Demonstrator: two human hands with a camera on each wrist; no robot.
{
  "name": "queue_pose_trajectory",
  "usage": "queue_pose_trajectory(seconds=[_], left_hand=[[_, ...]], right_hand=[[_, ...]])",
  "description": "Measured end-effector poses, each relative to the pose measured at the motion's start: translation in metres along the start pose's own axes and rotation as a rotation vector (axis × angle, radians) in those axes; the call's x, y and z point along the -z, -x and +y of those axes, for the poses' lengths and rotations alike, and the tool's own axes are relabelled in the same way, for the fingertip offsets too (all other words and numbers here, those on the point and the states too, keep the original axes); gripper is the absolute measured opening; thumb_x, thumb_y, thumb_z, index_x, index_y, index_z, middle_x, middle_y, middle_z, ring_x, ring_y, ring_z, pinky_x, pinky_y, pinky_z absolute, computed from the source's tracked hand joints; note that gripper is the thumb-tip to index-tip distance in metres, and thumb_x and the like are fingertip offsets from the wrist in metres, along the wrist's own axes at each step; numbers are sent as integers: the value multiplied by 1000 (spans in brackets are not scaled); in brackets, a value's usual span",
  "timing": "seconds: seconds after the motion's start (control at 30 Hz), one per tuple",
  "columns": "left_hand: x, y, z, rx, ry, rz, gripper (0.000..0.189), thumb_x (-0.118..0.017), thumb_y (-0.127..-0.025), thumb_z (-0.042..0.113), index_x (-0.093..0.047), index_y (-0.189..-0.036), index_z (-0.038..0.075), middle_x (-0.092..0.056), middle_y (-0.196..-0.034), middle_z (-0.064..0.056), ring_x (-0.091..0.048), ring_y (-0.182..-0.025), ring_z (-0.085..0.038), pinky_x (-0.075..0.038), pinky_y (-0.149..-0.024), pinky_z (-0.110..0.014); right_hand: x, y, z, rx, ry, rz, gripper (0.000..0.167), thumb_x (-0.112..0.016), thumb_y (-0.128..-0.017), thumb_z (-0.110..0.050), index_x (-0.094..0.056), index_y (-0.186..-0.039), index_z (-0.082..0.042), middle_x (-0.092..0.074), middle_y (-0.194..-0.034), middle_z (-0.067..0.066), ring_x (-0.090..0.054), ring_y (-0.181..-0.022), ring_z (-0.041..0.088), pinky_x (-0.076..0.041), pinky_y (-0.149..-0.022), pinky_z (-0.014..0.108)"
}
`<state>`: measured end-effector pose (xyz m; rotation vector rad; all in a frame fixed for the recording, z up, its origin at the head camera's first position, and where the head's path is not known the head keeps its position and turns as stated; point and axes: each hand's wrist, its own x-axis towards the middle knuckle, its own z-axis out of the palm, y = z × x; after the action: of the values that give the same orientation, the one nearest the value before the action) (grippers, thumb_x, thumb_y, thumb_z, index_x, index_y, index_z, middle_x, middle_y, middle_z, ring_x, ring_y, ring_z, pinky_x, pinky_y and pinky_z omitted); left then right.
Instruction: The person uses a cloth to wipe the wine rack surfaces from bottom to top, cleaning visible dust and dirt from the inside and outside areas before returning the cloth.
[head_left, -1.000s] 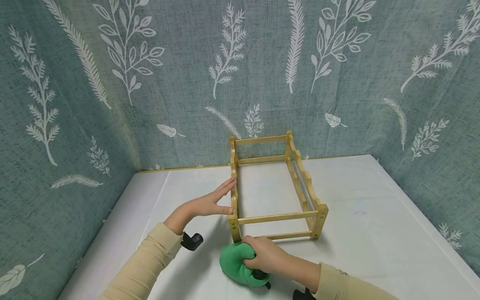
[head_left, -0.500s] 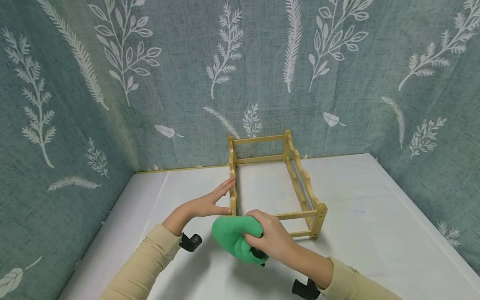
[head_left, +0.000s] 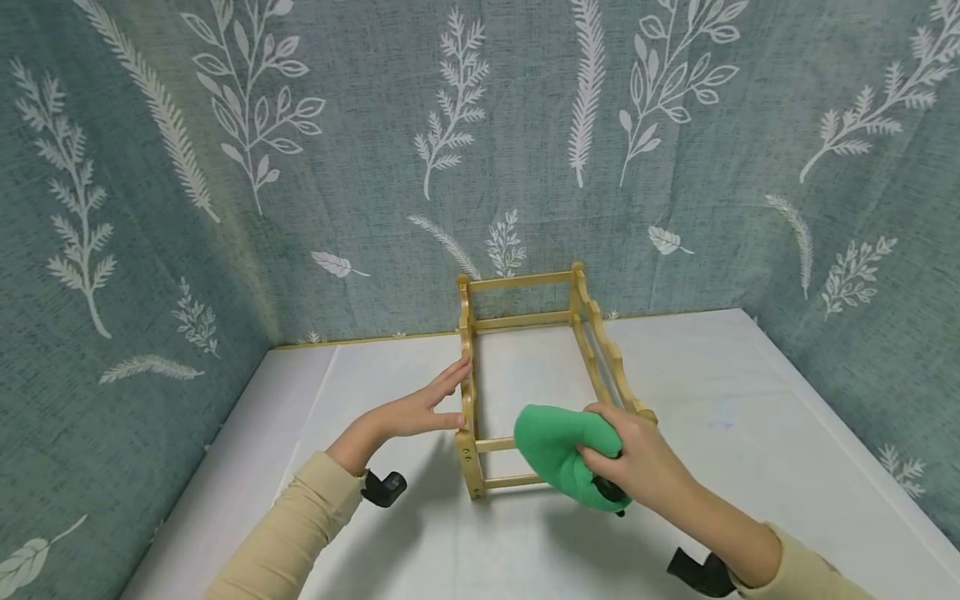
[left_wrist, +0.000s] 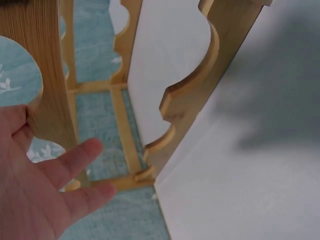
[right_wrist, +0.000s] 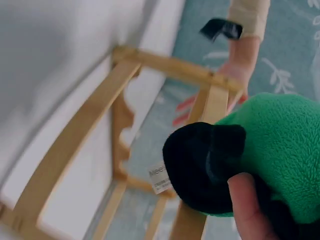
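Lifting is done, setting down is not: the right hand [head_left: 637, 458] grips the green soft toy [head_left: 558, 450] in the air by the six-o'clock end of the wooden rack [head_left: 467, 454]. The left hand [head_left: 416, 412], fingers spread straight, touches its nine-o'clock side.

Looks like a little staged filming booth to me tbh: teal leaf-print fabric [head_left: 360, 167] walls in a white-covered bench [head_left: 720, 483] on the left, right and far side, plus black wrist gear [head_left: 384, 489] on both arms. Can't tell what sort of building it's in.
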<state>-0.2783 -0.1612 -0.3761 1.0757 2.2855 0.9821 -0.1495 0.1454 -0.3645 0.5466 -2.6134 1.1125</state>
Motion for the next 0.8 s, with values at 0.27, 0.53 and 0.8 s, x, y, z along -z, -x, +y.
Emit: queue_pose_trajectory(seconds=[0.27, 0.53, 0.8], left_hand=[[-5, -3, 11, 114, -90, 51, 97, -49, -81, 65, -3, -149, 13, 13, -154, -5, 12, -139, -29, -6, -108, -58], [-9, -4, 16, 170, -27, 55, 98, -59, -82, 55, 0, -148, 13, 21, -151, -2, 10, -140, -25, -13, -109, -54], [-17, 4, 24, 168, -49, 45, 99, -59, -82, 55, 2, -148, 14, 21, -152, -1, 9, -140, -26, -14, -108, -55]], right_hand=[[53, 28, 23, -131, 170, 20, 30, -67, -81, -12, -58, -109, -6, -63, -88, 3, -50, -65, 7, -40, -51, 25], [95, 26, 22, -171, 162, 15, 37, -66, -84, -18, -54, -118, -7, -63, -88, 7, -49, -61, 5, -40, -50, 29], [146, 0, 17, -264, 146, 21, 50, -58, -90, -28, -42, -132, -8, -55, -105, 20, -50, -74, 22, -39, -54, 35]])
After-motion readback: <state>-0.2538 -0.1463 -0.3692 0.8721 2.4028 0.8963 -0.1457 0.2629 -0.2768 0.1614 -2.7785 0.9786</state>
